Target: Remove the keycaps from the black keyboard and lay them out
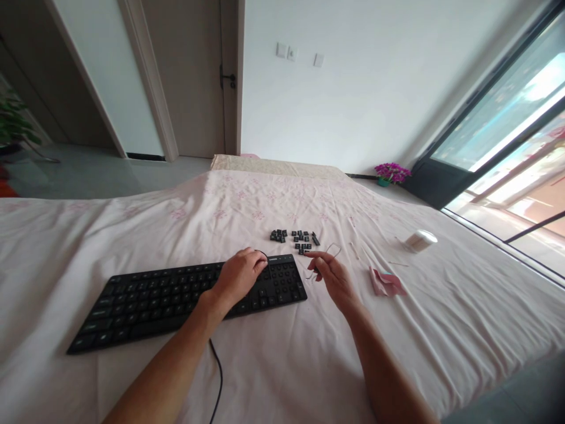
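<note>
A black keyboard point(168, 300) lies at a slant on the pink cloth, with bare key positions in the number pad at its right end. Across its upper edge, left of the number pad, my left hand point(242, 271) is closed with curled fingers and grips it. My right hand point(331, 274), just off the keyboard's right end, is closed round a thin wire keycap puller point(335, 249); its loop sticks out above the fingers and its tips below. Several loose black keycaps point(302, 238) are grouped behind the keyboard's right end. The left fingertips are partly hidden.
Right of my hand lie a crumpled pink cloth point(386, 282) and thin cotton swabs point(354, 250). Farther right, a white round container point(421, 240) rests on its side. The keyboard cable point(219, 371) runs toward me. The pink bedspread point(463, 330) has wrinkles.
</note>
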Motion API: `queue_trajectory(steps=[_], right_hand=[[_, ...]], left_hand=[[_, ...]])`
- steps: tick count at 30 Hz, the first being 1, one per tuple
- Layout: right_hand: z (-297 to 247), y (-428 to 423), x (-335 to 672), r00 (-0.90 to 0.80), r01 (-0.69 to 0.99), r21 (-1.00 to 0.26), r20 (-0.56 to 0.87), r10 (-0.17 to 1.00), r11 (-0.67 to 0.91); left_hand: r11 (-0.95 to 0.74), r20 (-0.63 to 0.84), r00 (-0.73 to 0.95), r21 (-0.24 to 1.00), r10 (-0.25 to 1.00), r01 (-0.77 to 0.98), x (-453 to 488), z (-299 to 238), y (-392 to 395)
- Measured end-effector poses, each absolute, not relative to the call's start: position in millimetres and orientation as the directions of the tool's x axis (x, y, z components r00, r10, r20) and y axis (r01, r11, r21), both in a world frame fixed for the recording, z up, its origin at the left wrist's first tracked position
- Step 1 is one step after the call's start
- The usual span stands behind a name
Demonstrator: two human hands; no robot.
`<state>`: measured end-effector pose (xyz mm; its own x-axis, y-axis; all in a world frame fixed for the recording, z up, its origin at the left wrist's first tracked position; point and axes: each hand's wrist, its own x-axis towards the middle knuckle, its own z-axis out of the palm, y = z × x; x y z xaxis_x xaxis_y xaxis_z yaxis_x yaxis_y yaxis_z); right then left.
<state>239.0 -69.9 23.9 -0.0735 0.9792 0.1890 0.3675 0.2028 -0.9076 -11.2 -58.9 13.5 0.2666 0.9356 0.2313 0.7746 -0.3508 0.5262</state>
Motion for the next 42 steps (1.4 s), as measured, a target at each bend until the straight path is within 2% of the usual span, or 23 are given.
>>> queue_trajectory(steps=[5,13,18,22,29,33,37,42], right_hand=[[20.7,-78.6,243.5,-0.124,0.282,-0.934,0.192,0.974,0.220],[24.3,-83.6,247.0,-0.316,0.342,-0.885,0.208,0.926,0.315],[27.5,-85.8,242.5,-0.456,0.376,-0.803,0.274,0.847,0.462],[23.8,-85.6,237.0,-0.551,0.415,-0.732,0.271,0.789,0.541],[23.7,-84.5,239.6,-0.518,0.491,-0.702,0.241,0.821,0.516],[15.7,-87.0,240.7,-0.519,0.405,-0.790,0.217,0.827,0.461],[6.4,-85.0,246.4,-0.418,0.275,-0.885,0.242,0.875,0.376],[7.5,-86.8,243.3,-0.451,0.320,-0.851,0.250,0.857,0.416]], left_hand=[[-0.416,0.251,0.333,0.600,0.909,0.683,23.6,0.6,-64.0],[-0.482,0.290,0.389,0.612,0.874,0.627,31.6,-5.8,-73.7],[-0.492,0.286,0.405,0.600,0.868,0.631,30.9,-7.0,-73.0],[-0.511,0.267,0.443,0.576,0.856,0.639,31.0,-4.3,-73.6],[-0.574,0.257,0.530,0.542,0.808,0.614,42.6,-0.1,-71.5],[-0.590,0.264,0.547,0.549,0.794,0.592,47.9,-1.2,-66.3],[-0.606,0.277,0.570,0.585,0.774,0.539,48.7,-2.6,-63.3],[-0.621,0.270,0.601,0.597,0.752,0.508,52.8,-6.1,-59.7]])
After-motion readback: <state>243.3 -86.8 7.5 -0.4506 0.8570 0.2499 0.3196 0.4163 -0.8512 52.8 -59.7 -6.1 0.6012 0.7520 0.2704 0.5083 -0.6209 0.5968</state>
